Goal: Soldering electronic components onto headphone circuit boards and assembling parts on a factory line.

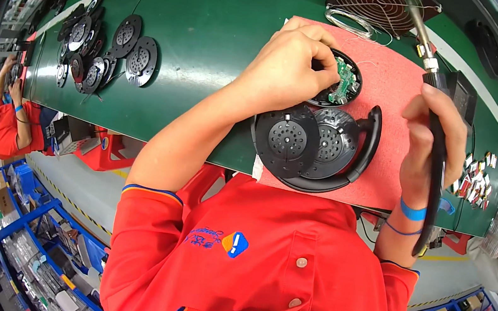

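My left hand [296, 67] is closed in a pinch over the green circuit board [345, 83], which sits inside a round black ear cup [357, 94]. Whatever the fingertips hold is too small to make out. In my right hand [437, 128] is a soldering iron [435, 86], gripped by its black handle. Its metal tip points up and away, in front of a black fan. Below the ear cup lies a black headphone headband [367, 153], curving around two round black speaker plates [283, 140] that overlap on the pink mat [393, 80].
The fan [378, 5] stands at the back, with a coil of thin wire [353, 24] before it. More speaker plates [141, 61] lie at the left of the green table [202, 34]. Small red-and-white parts [474, 181] lie at right. A co-worker [8, 122] sits at far left.
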Available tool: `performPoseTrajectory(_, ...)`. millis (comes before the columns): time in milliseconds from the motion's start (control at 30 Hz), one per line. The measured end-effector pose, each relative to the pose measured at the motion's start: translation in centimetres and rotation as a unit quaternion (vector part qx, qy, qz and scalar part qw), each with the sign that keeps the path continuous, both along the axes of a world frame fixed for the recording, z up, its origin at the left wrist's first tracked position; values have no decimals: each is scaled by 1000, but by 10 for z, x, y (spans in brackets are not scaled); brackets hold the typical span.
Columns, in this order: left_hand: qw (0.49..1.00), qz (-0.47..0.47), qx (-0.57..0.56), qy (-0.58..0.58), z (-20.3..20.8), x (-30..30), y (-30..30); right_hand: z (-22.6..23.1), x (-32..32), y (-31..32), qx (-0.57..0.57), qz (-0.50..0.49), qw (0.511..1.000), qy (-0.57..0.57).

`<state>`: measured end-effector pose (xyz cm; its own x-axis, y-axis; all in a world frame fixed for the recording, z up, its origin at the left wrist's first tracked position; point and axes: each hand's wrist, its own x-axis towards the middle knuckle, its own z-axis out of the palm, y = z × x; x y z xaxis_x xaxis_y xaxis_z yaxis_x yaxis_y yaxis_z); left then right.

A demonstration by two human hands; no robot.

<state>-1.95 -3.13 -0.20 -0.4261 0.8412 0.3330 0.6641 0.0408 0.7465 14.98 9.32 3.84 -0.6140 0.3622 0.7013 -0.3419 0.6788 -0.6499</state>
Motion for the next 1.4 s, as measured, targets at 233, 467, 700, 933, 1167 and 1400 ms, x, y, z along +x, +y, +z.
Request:
performPoseTrajectory(233, 999, -7, -51, -12, 6, -1, -4, -3, 13, 0, 56, 27, 998, 31)
performPoseTrajectory(467, 998, -13, -55, -24, 5, -2, -2, -8, 11, -4, 38, 9, 998, -52)
performPoseTrajectory(700, 998, -8, -54, -21, 5, -2, -3, -8, 5, -8, 46, 1, 996, -78)
performPoseTrajectory(933, 999, -11, -45, -25, 4, -1, -3, -8, 4, -8, 55, 2, 995, -84)
performPoseTrajectory(1167, 999, 10, -8, -30, 1, 0, -1, -8, 4, -7, 61, 7, 995, -82)
performPoseTrajectory(1400, 1000, 8, -5, -13, 1, 0, -1, -10, 8, -6, 52, -3, 996, -70)
